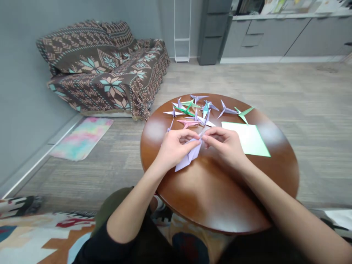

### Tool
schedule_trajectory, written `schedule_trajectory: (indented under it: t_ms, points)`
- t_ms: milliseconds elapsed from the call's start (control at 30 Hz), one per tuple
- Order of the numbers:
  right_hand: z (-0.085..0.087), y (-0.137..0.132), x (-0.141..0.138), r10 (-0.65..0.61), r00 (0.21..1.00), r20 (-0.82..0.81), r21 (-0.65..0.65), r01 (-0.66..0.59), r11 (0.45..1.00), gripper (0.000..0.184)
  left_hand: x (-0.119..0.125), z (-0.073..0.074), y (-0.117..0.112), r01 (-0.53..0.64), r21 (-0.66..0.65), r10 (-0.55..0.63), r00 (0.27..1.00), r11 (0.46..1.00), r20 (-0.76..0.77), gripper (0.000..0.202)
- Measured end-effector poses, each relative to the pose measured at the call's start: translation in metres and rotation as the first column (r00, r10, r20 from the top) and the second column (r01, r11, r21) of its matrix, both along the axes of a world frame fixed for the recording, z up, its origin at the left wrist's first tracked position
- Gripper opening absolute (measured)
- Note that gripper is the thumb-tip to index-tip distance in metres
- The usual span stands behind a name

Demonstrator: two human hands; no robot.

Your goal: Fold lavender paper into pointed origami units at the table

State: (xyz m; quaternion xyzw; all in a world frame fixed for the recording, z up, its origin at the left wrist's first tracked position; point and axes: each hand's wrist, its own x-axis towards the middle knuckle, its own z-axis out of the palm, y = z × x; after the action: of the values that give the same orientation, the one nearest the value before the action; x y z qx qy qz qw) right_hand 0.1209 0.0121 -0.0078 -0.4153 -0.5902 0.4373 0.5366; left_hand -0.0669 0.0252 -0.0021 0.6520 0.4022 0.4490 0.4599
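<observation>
We're pinching the folded lilac paper (190, 156) just above the round desk (211, 198), left hand (174, 148) and right hand (224, 146) both closed on it; it's light and soft, so we're holding it gently by its folds (198, 143).

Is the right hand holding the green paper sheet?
No, the right hand pinches the lilac folded paper with the left hand, while the green paper sheet lies flat on the wooden table.
</observation>
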Motion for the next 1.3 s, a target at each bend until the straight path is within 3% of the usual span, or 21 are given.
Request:
schedule_trajectory:
  t_ms: [167, 600, 900, 1067, 1300]
  points:
    - [-0.0010, -0.0004, 0.0010, 0.046, 0.999, -0.007, -0.025, -0.046, 0.999, 0.027, -0.0019, 0.0038, -0.0013, 0.035, -0.046, -0.035, 0.999, 0.998, -0.008, 0.009]
    - [0.0008, -0.0024, -0.0001, 0.003, 0.999, -0.050, -0.069, -0.007, 0.998, 0.031, 0.0005, 0.0053, -0.0016, 0.073, -0.096, -0.068, 0.997, 0.993, 0.045, 0.013]
    - [-0.0010, 0.0002, 0.0023, 0.073, 0.991, -0.109, -0.115, -0.085, 0.990, 0.026, 0.0021, -0.0001, 0.0008, 0.082, -0.200, -0.044, 0.981, 0.976, 0.187, 0.022]
    - [-0.0009, -0.0004, 0.0028, -0.003, 0.995, -0.099, -0.086, -0.006, 0.996, 0.023, 0.0043, 0.0004, -0.0007, 0.131, -0.185, -0.100, 0.981, 0.974, 0.165, 0.023]
    - [-0.0024, 0.0012, 0.0025, 0.017, 0.989, -0.149, -0.128, -0.037, 0.991, 0.025, 0.0065, -0.0018, -0.0009, 0.079, -0.152, -0.071, 0.996, 0.985, 0.057, 0.020]
